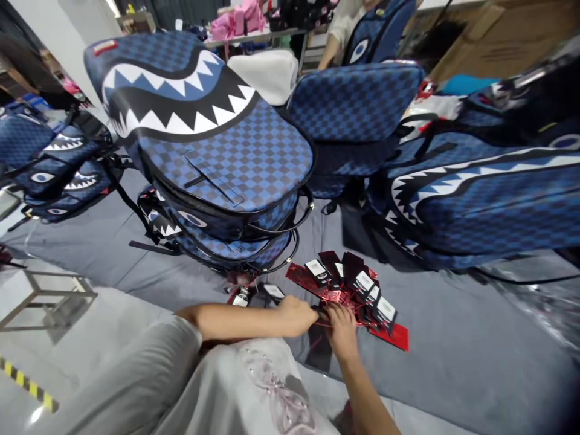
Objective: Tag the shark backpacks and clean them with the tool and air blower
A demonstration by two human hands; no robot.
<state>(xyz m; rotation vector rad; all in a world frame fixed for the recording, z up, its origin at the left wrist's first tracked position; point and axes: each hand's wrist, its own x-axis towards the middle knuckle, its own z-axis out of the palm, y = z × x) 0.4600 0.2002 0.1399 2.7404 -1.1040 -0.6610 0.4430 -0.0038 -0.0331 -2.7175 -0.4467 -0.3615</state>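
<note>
fingers of the right hand (341, 323), lower centre of the frame, curled down onto the near edge of a fan of red-and-black hang tags (351, 287), apparently pinching one; the grip itself is hidden under the knuckles. fingers of the left hand (296, 314), just left of it, closed loosely at the same edge of the pile, the two hands nearly touching; whether they hold a tag cannot be told. the tags lie spread on the grey cloth-covered bench (453, 356), white labels up, a few more loose tags (258, 295) lying just left of the left wrist.

judged step: sorting or picking a single tag from the pile. the next move would call for separating one tag cleanly from its overlapping neighbours without dragging the fan apart.

beyond the tags, centre of the frame, a stack of blue checkered shark-mouth backpacks (212, 157); another lies on its side at right (480, 199), and more are heaped at upper left (54, 163). another person's arm (330, 51) shows at the top centre, well apart. a metal frame (49, 299) stands at lower left.
</note>
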